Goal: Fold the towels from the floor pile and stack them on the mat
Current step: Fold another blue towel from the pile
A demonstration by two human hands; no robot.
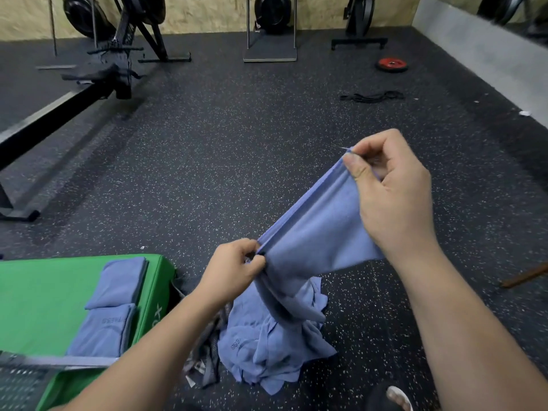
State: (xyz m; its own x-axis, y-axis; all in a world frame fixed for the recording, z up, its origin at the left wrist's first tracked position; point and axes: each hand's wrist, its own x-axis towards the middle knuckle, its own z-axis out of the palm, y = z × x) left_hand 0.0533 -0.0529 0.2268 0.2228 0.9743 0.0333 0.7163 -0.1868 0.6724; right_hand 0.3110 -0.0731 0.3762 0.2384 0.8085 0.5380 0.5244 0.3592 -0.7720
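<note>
I hold a blue towel [311, 232] stretched in the air along one hemmed edge. My right hand [391, 188] pinches its upper corner, raised at the right. My left hand [237, 268] pinches the same edge lower down, near the centre. The rest of the towel hangs down onto the crumpled pile of blue towels [275, 345] on the floor below. On the green mat [38, 298] at the lower left lie two folded blue towels, one [118, 283] behind the other [100, 330].
Dark speckled rubber floor all around. A rowing machine [89, 81] stands at the left and more gym machines along the back wall. A red weight plate [391, 64] and a black band [372, 97] lie far right. My sandalled foot [398, 397] is at the bottom.
</note>
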